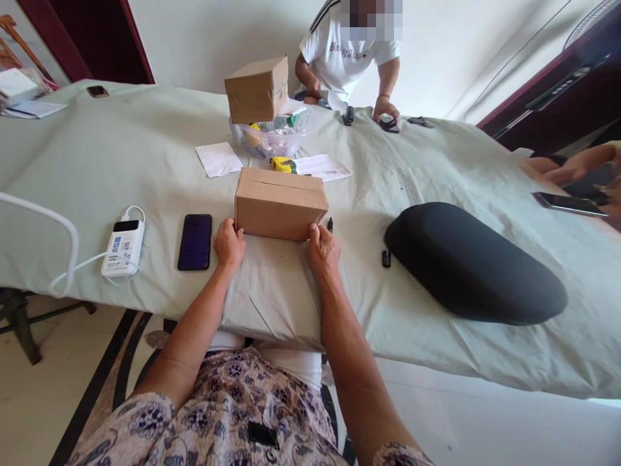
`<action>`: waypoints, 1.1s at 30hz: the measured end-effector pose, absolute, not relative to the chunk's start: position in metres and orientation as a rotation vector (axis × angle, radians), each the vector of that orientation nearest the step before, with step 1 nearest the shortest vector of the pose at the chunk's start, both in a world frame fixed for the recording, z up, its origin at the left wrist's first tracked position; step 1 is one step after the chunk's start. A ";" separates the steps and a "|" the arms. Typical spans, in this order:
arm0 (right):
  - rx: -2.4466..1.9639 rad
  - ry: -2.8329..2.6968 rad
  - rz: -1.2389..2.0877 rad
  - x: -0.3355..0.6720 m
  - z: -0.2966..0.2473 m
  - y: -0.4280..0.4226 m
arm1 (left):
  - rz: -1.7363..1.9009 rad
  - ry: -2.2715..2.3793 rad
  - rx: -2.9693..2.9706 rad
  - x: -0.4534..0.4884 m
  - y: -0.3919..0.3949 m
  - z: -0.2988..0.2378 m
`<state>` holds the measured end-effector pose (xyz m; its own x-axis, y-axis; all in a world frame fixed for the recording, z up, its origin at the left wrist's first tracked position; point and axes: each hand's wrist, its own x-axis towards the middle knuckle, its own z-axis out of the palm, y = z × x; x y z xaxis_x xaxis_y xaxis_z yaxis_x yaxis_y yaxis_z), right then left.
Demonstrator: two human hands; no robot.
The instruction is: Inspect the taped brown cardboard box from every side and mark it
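A closed brown cardboard box (pixel 281 204) is held between my two hands, low over the table's near middle. My left hand (pixel 229 244) grips its lower left corner, and my right hand (pixel 324 247) grips the lower right corner with the thumb on the front face. Whether the box rests on the cloth I cannot tell. A dark phone (pixel 195 242) lies flat left of my left hand. Just beyond my right hand is a black pen-like item (pixel 330 224), partly hidden. Behind the box lies a yellow tape measure (pixel 283 164) beside a white tray (pixel 325 167).
Further back, a second cardboard box (pixel 257 90) sits on a clear plastic bowl (pixel 272 144) of items. A white power bank (pixel 123 249) with cable lies left. A large black padded seat (pixel 475 262) fills the right. A co-worker (pixel 349 58) sits opposite; another person's hand (pixel 577 165) is far right.
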<state>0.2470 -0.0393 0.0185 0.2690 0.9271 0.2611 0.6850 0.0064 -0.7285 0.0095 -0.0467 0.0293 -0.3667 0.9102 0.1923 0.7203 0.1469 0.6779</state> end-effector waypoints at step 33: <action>-1.244 -1.230 0.028 0.233 0.042 -0.058 | 2.061 1.802 2.271 0.028 -0.071 0.063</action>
